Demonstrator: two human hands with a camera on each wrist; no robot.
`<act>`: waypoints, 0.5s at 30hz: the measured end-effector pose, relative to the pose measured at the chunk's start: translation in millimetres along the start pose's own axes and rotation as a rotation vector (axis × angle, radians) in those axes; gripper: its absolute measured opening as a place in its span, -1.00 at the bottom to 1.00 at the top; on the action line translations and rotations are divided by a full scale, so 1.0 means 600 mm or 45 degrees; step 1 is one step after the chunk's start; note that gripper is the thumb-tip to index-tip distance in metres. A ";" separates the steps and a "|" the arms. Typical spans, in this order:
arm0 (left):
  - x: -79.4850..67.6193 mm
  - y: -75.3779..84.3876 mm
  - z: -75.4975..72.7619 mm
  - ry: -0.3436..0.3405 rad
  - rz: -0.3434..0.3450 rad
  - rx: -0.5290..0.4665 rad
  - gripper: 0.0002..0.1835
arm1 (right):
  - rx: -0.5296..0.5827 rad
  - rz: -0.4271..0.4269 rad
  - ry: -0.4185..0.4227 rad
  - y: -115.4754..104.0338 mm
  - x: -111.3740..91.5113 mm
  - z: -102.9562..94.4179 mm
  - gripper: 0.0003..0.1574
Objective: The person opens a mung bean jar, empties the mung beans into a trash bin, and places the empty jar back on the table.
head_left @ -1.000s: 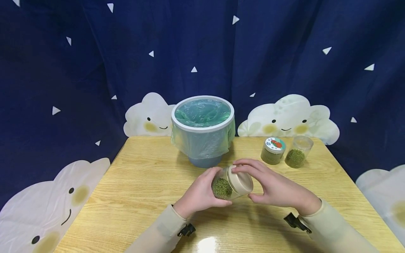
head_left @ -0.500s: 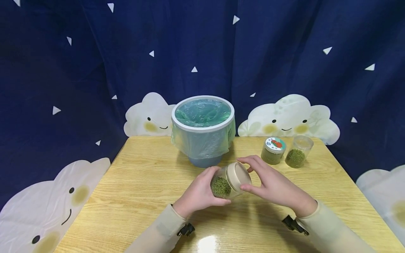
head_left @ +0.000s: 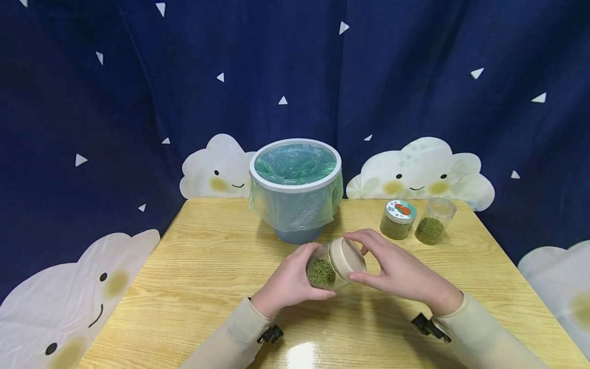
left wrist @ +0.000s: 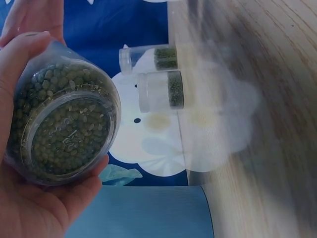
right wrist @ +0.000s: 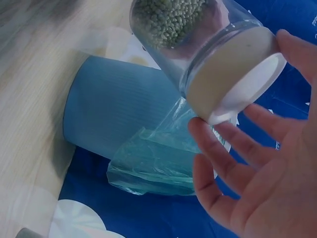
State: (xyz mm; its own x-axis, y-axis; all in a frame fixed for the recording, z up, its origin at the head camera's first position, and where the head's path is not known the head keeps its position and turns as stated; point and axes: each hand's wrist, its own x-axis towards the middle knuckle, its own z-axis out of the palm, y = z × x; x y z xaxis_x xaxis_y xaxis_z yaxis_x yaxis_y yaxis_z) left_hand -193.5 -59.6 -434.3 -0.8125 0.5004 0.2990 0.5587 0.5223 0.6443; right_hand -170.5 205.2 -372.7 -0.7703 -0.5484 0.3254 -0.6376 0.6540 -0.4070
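Observation:
My left hand (head_left: 291, 281) grips a clear jar (head_left: 321, 273) of green mung beans around its body. The jar is tilted above the table, with its base facing lower left and its beige lid (head_left: 348, 256) pointing up and right. My right hand (head_left: 400, 267) pinches the lid's rim, thumb on one side and fingertips on the other. In the right wrist view the lid (right wrist: 230, 72) sits on the jar's mouth, and beans lie at the far end. The left wrist view shows the jar's base (left wrist: 69, 136), with beans behind it.
A blue bin (head_left: 299, 237) with a white rim and green plastic liner stands at the back centre. To its right are a short jar (head_left: 398, 225) with a strawberry-picture lid and a taller clear jar (head_left: 430, 230) part-filled with green beans. A dark blue curtain (head_left: 295, 61) hangs behind.
My right thumb has moved from below the jar up onto the lid's near edge, and the fingers have shifted around the rim. The left hand stays nearly still with the jar.

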 end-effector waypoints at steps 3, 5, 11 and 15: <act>0.000 0.000 -0.001 -0.005 -0.006 -0.007 0.01 | 0.009 -0.066 -0.014 0.003 -0.001 -0.003 -0.10; 0.000 0.001 -0.001 -0.008 -0.008 -0.005 0.01 | 0.010 -0.107 -0.029 0.005 -0.002 -0.006 -0.08; 0.001 0.002 -0.002 -0.013 -0.007 0.002 0.00 | 0.025 -0.204 -0.059 0.009 -0.004 -0.015 -0.01; 0.002 0.002 -0.002 -0.014 -0.005 -0.002 0.00 | 0.032 -0.242 -0.071 0.009 -0.003 -0.017 0.02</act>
State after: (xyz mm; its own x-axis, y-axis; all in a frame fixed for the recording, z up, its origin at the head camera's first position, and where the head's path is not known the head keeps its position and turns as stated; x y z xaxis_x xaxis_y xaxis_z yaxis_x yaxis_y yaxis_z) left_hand -193.7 -59.2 -432.2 -0.8128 0.5060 0.2886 0.5553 0.5232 0.6465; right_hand -172.7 215.1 -366.6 -0.6336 -0.6894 0.3510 -0.7707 0.5230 -0.3640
